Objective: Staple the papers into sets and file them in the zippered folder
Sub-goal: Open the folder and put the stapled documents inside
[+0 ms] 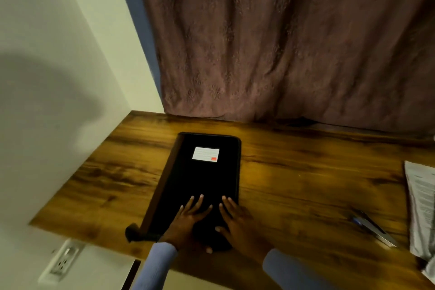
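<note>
Here both hands, left and right, lie flat, grip open, atop the closed folder.

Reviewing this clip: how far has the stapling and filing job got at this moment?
Nothing looks done: the black zippered folder lies closed on the wooden desk. In hand: the left hand and right hand rest flat on its near end. Left: the stack of printed papers sits at the right edge, with the metal stapler beside it, both untouched; whether any are stapled is unclear.
</note>
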